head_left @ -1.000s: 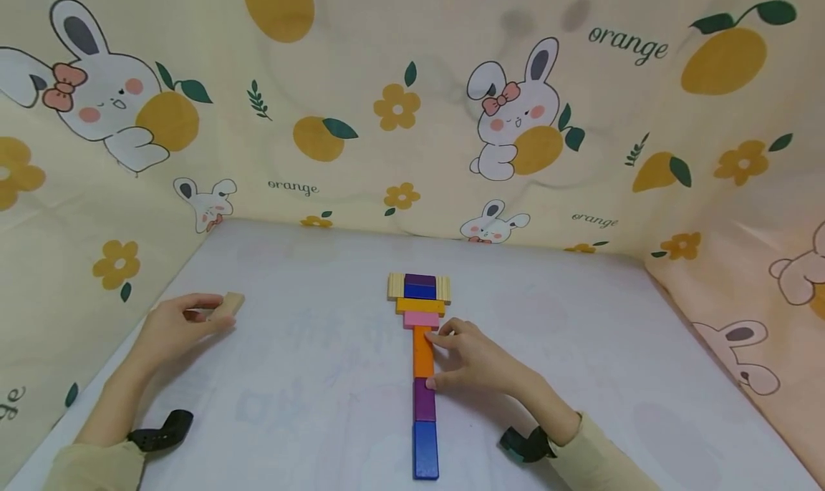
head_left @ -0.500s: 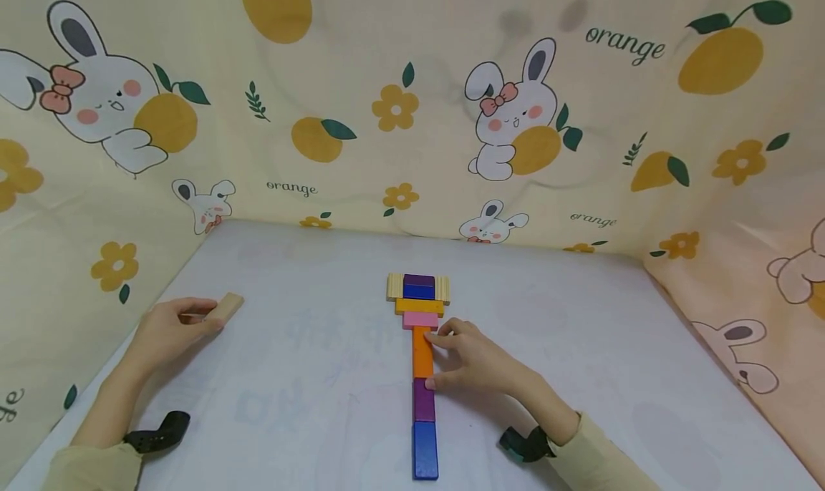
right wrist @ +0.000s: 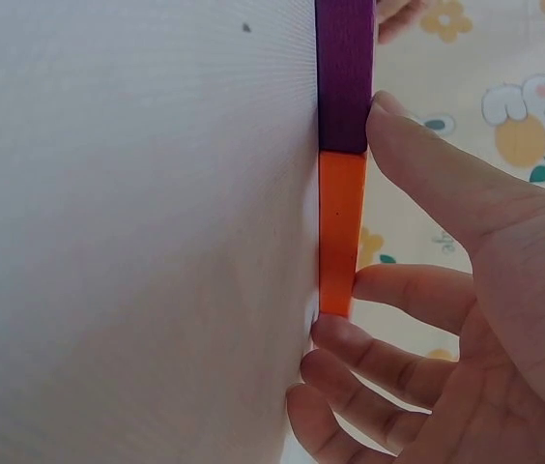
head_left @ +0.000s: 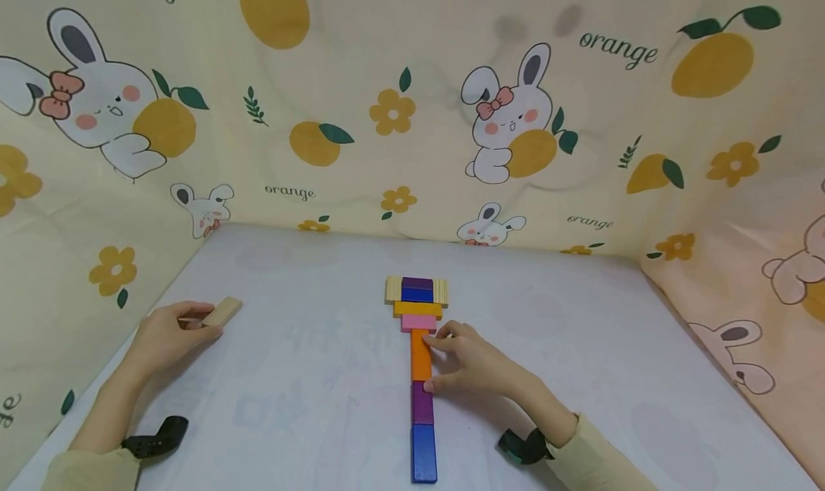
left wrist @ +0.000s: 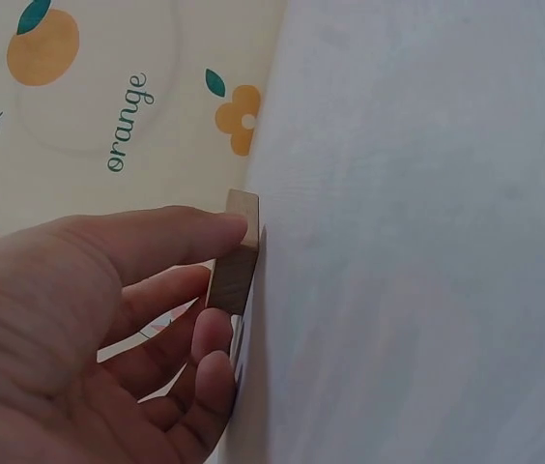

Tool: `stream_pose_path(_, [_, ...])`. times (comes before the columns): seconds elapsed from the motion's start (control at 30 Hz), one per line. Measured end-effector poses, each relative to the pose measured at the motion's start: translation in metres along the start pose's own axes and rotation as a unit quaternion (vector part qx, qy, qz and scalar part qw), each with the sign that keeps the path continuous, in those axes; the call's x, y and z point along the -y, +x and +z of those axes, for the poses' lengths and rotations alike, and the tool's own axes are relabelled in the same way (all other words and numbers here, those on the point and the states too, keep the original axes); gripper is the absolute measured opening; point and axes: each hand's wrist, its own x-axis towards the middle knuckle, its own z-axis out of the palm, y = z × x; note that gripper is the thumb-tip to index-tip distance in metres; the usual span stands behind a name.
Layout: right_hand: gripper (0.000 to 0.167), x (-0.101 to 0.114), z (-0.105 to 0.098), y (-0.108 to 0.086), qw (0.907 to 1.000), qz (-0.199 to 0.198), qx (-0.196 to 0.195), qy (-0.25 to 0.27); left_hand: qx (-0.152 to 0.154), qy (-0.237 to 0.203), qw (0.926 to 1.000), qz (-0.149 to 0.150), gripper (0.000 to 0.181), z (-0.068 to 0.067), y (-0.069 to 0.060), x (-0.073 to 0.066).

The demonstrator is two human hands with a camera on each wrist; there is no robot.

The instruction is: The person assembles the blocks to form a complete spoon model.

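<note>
At the left side of the table my left hand (head_left: 174,337) pinches a plain wooden block (head_left: 223,311) between thumb and fingers. The left wrist view shows the block (left wrist: 235,253) close to the table surface. My right hand (head_left: 475,360) rests its fingertips on a column of blocks. Its thumb touches the purple block (head_left: 422,404), and its index finger touches the orange block (head_left: 421,358). A blue block (head_left: 423,454) ends the column at the near side. Beyond the orange block lie a pink block (head_left: 418,323) and a yellow block (head_left: 417,309) crosswise.
At the column's far end, a dark purple block (head_left: 417,283) and another blue block (head_left: 417,295) lie between pale ribbed wooden pieces (head_left: 393,290). A white cloth (head_left: 309,391) covers the table. Patterned fabric (head_left: 348,69) rises behind and at both sides.
My left fingers have drawn back slightly along the wooden block, so more of it shows. My right hand keeps its place on the column. The head view has tilted a little.
</note>
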Motion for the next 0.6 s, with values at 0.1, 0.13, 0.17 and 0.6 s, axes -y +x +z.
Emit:
stream_pose_path(0.1, [0.08,0.0002,0.0001,-0.0004,1.0,-0.003,-0.001,0.002,0.003,-0.001,1.0,-0.003,0.055,0.0003,0.0,0.0006])
stream_pose_path(0.13, [0.08,0.0002,0.0001,-0.0004,1.0,-0.003,-0.001,0.001,0.004,-0.002,1.0,-0.003,0.056,0.0002,-0.0001,0.0008])
stream_pose_path(0.17, [0.08,0.0,0.0001,-0.0004,1.0,-0.003,-0.001,0.001,0.004,-0.002,1.0,-0.003,0.057,0.0,-0.0002,0.0008])
stream_pose_path(0.6, [0.081,-0.0012,0.001,0.0007,1.0,0.005,0.0,0.0,-0.007,0.007,0.9999,0.008,0.055,0.001,-0.0005,0.0006])
